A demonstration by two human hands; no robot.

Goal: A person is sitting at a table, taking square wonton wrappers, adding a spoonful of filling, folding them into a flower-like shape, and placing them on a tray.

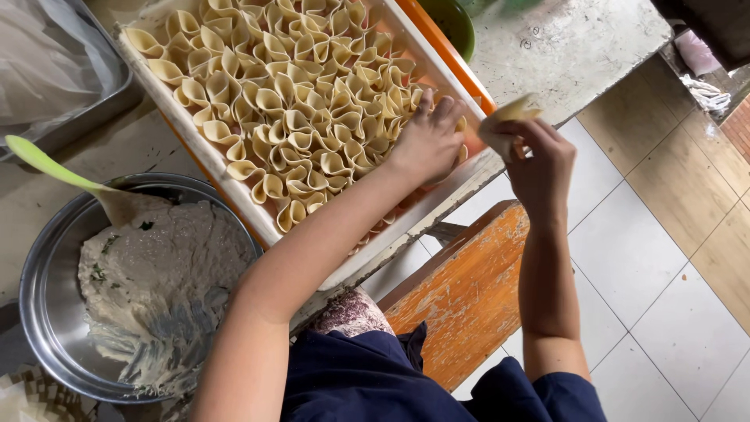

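Observation:
A white tray [203,156] holds several rows of folded pale-yellow dumplings [297,94]. My left hand [428,141] rests on the dumplings at the tray's near right corner, fingers bent down among them; I cannot tell whether it grips one. My right hand [539,160] hovers just right of the tray, off the table edge, pinching a folded dumpling [508,113] between its fingertips.
A steel bowl [47,312] of pale filling [156,273] with a green-handled spatula [47,164] stands at the left. A stack of wrappers [31,395] lies at the bottom left. A metal tray [86,101] is at the far left. Below is a worn orange wooden bench [461,289] on a tiled floor.

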